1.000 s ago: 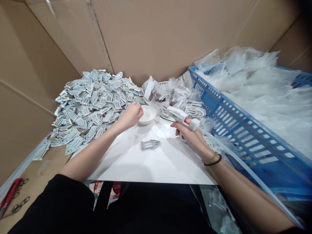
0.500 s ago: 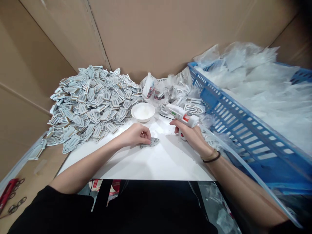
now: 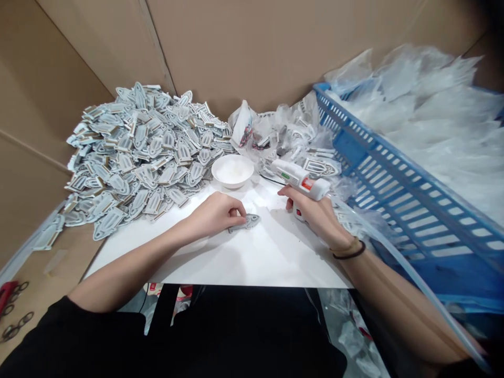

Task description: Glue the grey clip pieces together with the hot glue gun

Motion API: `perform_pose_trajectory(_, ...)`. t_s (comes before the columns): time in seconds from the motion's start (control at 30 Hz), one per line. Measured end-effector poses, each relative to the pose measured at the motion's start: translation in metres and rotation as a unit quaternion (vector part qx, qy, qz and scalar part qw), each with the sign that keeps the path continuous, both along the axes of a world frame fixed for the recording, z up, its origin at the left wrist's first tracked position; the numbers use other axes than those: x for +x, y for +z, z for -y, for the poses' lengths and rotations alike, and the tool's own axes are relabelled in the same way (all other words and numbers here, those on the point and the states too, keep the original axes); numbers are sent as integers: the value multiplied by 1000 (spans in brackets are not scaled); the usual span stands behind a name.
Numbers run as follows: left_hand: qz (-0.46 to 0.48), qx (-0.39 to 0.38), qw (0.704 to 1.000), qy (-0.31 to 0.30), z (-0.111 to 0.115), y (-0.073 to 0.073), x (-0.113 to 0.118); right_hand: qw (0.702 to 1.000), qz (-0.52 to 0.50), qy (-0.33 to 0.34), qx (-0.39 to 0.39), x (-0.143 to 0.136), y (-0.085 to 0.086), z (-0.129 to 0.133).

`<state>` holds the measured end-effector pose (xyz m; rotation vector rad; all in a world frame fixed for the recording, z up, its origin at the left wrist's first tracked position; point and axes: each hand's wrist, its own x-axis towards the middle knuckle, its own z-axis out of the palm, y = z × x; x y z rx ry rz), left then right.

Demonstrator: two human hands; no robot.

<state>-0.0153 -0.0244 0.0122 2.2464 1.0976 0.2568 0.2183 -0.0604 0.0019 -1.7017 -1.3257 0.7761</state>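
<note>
A small grey flat piece lies on the white tabletop, pinched at its left end by the fingers of my left hand. My right hand is wrapped round the handle of a white glue gun, whose nozzle points up and to the left. A long translucent stick runs from the back of the gun along my right forearm. Behind my left hand stands a white bowl with whitish contents.
A large pile of similar grey pieces fills the back left. Crumpled plastic bags lie behind the bowl. On the right, a blue basket holds clear plastic bags. Cardboard walls enclose the back.
The camera view has shifted slightly. My left hand still pinches the grey piece on the table, and my right hand keeps the glue gun raised in nearly the same place.
</note>
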Motion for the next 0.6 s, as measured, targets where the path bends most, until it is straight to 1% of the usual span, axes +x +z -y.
perform_pose_trajectory(0.17,25,59,998,-1,1,-3,0,1000,-17,-9,-19,-1,3,1)
perform_pose_trajectory(0.23,34,40,999,9,1,-2,-1,1000,-12,-13,-21,-2,4,1)
perform_pose_trajectory(0.33,38,-38,998,17,1,0,-2,1000,-12,-10,-25,-2,4,2)
perform_pose_trajectory(0.37,37,-53,998,18,1,0,-2,1000,-11,-10,-27,-2,4,1)
perform_pose_trajectory(0.4,35,-51,998,18,1,0,-2,1000,-8,-11,-28,-2,3,1)
perform_pose_trajectory(0.5,19,-1,1000,7,-1,-2,-2,1000,-2,-13,-28,0,1,1)
perform_pose_trajectory(0.6,0,31,999,-22,-4,-4,-3,1000,-8,-7,-23,0,1,0)
